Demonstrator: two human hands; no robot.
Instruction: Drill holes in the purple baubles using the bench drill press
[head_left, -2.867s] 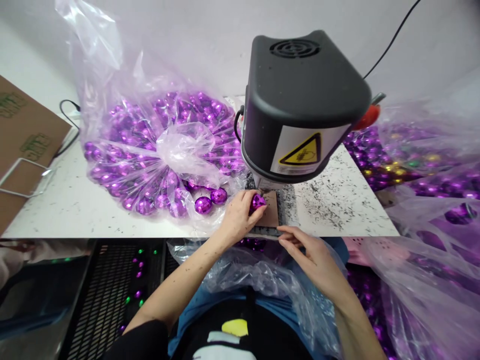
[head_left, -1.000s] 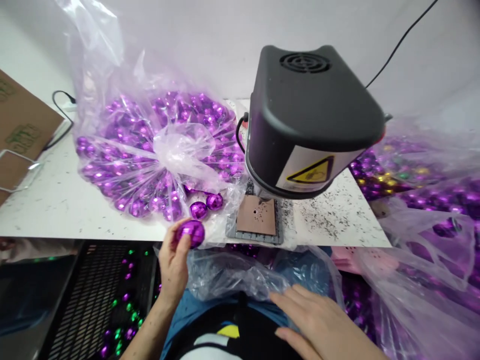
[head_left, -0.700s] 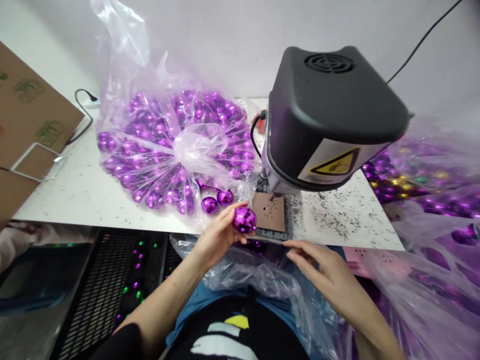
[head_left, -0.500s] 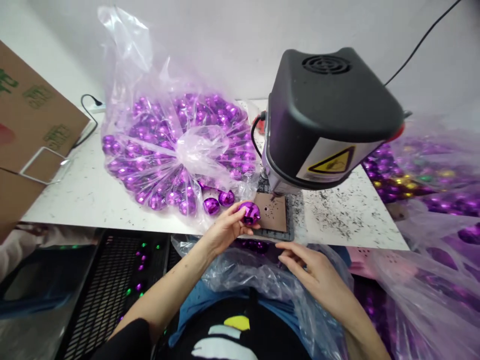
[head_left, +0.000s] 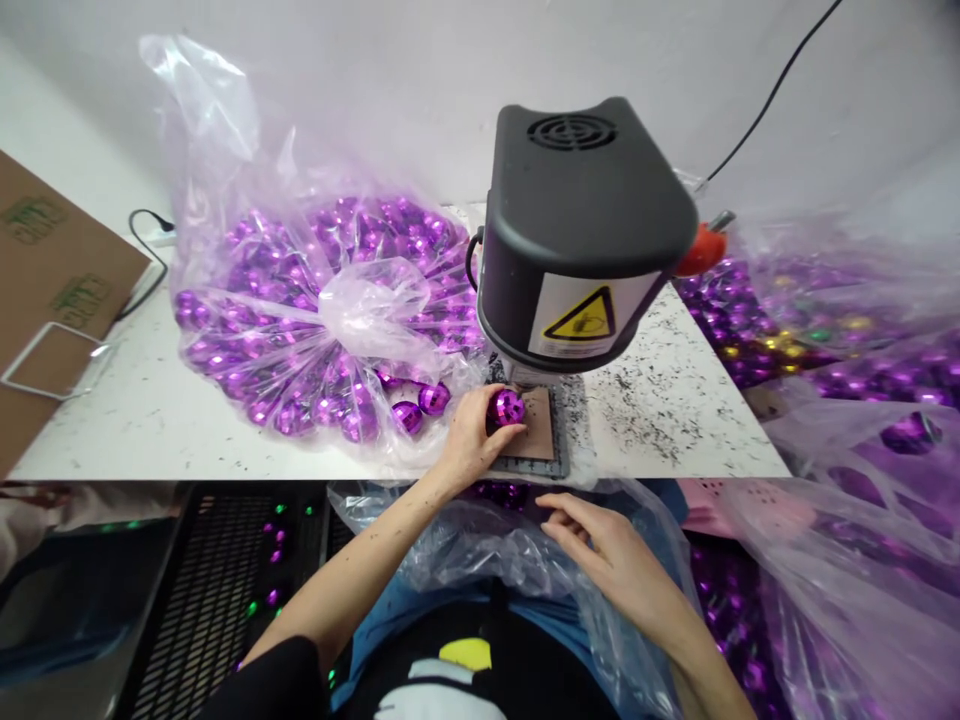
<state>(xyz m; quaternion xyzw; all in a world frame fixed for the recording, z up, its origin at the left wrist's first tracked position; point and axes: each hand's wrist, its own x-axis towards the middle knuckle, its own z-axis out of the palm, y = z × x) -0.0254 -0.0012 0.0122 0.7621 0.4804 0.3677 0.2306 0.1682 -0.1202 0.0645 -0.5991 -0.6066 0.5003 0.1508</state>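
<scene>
The left hand (head_left: pixel 472 438) has a faceted purple ball (head_left: pixel 509 407) over the brown pad (head_left: pixel 538 435), under the black machine head (head_left: pixel 577 215), so the step in hand looks to be presenting the ball to the machine. The next move seems to call for a steady grip and careful lining-up, with the fingertips kept clear of whatever works beneath the housing. The ball sits between the thumb and the fingers — thumb on the near side, fingers curled round its left and far side — with its right side bare; whether it touches the pad I cannot tell. The gap between thumb and fingers is about as wide as the ball. The right hand (head_left: pixel 592 535) hangs in front of the table edge, fingers loosely bent and thumb apart, with nothing visible in it. Two loose balls (head_left: pixel 407 417) lie to the left, beside the clear bag (head_left: pixel 375 300).
</scene>
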